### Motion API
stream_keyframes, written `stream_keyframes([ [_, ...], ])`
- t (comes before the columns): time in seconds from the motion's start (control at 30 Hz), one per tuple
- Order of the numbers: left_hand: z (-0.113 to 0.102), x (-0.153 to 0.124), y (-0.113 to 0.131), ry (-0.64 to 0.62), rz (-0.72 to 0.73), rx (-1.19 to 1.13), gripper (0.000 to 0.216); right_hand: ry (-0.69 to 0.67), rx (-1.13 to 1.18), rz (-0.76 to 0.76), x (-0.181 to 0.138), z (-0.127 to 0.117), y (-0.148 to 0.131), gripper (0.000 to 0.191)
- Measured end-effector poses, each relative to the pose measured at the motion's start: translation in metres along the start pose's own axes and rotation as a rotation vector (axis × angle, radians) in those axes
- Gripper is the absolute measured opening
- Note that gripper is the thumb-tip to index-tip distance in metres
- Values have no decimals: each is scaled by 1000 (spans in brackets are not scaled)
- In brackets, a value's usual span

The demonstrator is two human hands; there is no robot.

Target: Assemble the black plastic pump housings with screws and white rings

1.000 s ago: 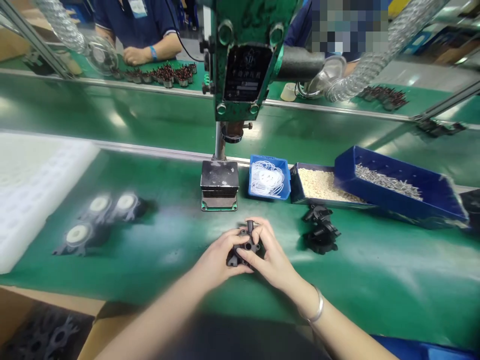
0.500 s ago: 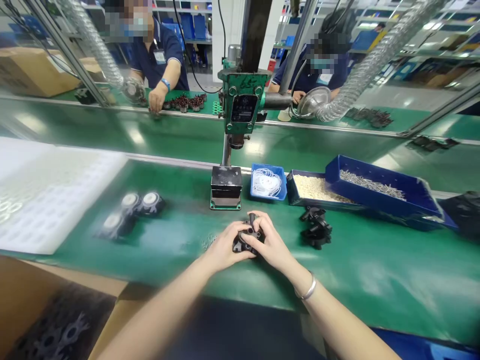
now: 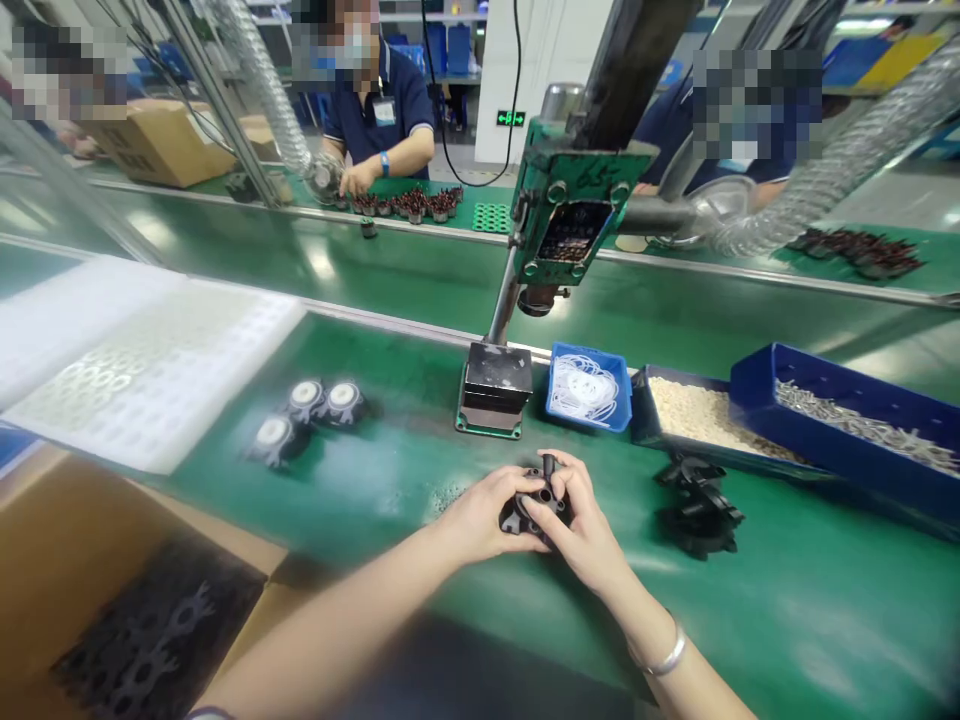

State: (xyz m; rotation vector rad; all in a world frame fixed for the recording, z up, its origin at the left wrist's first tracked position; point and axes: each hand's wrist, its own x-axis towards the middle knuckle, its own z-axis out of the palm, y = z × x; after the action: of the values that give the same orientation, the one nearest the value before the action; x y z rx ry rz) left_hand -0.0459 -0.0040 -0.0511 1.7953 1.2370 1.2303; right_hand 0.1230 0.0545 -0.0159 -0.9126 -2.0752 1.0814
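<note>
Between my two hands is a black plastic housing with round holes and an upright tube [image 3: 547,490]. My left hand [image 3: 491,510] is closed around its left side, fingers on top and thumb below. My right hand [image 3: 577,515] grips the right side, its thumb lying over the top face. The fingers hide much of the part's underside. Further right on the green bench sit black plastic parts [image 3: 701,505] in a small pile. To the left are three black parts with white round rings [image 3: 343,398].
A green hand press [image 3: 577,215] with a black block base [image 3: 497,378] stands ahead. Beside it are a blue tray of white rings [image 3: 589,388], a bin of cream pellets [image 3: 694,410] and a blue bin of metal pins [image 3: 862,420]. A cardboard box [image 3: 82,540] holds black parts. Co-workers sit opposite.
The camera view has swung left and tilted, so the bench items appear further right. Both my hands keep the same hold on the black housing.
</note>
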Motion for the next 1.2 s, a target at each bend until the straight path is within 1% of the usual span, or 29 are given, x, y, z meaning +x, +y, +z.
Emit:
stream_keyframes([
  [0.1, 2, -1, 3, 7, -15, 10, 73, 2, -8, 10, -1, -1, -1, 30],
  [0.2, -2, 0, 13, 17, -35, 35, 70, -95, -13, 15, 3, -15, -11, 29],
  [0.27, -14, 7, 27, 42, -14, 47, 68, -139, -24, -24, 11, -33, -29, 25],
  [0.3, -24, 13, 35, 67, 3, 50, 67, -123, -31, -65, 18, -45, -41, 24],
  [0.33, -35, 20, 45, 98, 12, 52, 66, -77, -36, -120, 28, -59, -55, 23],
  [0.43, -73, 50, 70, 184, -33, 55, 64, 169, -36, -328, 71, -102, -107, 23],
  [0.47, -85, 60, 76, 197, -57, 54, 63, 256, -30, -405, 91, -115, -125, 29],
  [0.53, -102, 80, 80, 200, -92, 55, 60, 345, -42, -542, 136, -140, -163, 46],
  [0.6, -111, 96, 75, 202, -114, 73, 57, 356, -64, -668, 183, -158, -197, 65],
  [0.63, -113, 102, 71, 205, -123, 85, 56, 339, -78, -709, 203, -166, -213, 72],
  [0.67, -114, 106, 66, 209, -129, 95, 55, 322, -81, -736, 219, -172, -226, 76],
  [0.7, -113, 110, 62, 212, -131, 99, 55, 310, -66, -746, 228, -176, -238, 75],
  [0.73, -112, 113, 58, 214, -127, 100, 55, 305, -44, -747, 232, -179, -248, 71],
  [0.77, -111, 116, 55, 215, -122, 98, 55, 305, -16, -746, 227, -181, -255, 65],
  [0.8, -110, 118, 52, 215, -117, 96, 55, 304, 13, -747, 217, -181, -259, 57],
  [0.87, -109, 123, 49, 215, -114, 91, 56, 301, 64, -776, 180, -180, -260, 37],
  [0.9, -109, 125, 48, 215, -116, 89, 57, 280, 93, -809, 157, -179, -257, 24],
  [0.93, -109, 127, 47, 213, -118, 87, 58, 260, 106, -851, 135, -176, -252, 16],
  [0.97, -109, 129, 46, 209, -120, 85, 58, 202, 78, -873, 114, -173, -244, 15],
  [1.0, -109, 130, 44, 202, -122, 81, 59, 117, 14, -872, 96, -168, -235, 21],
  [1.03, -109, 131, 43, 195, -122, 74, 58, 24, -57, -864, 82, -161, -225, 26],
  [1.07, -109, 132, 41, 188, -122, 65, 58, -35, -112, -860, 72, -153, -214, 29],
  [1.1, -109, 133, 39, 181, -119, 55, 58, -50, -147, -869, 65, -145, -203, 31],
  [1.13, -108, 133, 36, 176, -114, 44, 58, -14, -154, -894, 61, -136, -193, 31],
  [1.2, -108, 135, 33, 173, -95, 20, 57, 110, -115, -943, 60, -123, -179, 30],
])
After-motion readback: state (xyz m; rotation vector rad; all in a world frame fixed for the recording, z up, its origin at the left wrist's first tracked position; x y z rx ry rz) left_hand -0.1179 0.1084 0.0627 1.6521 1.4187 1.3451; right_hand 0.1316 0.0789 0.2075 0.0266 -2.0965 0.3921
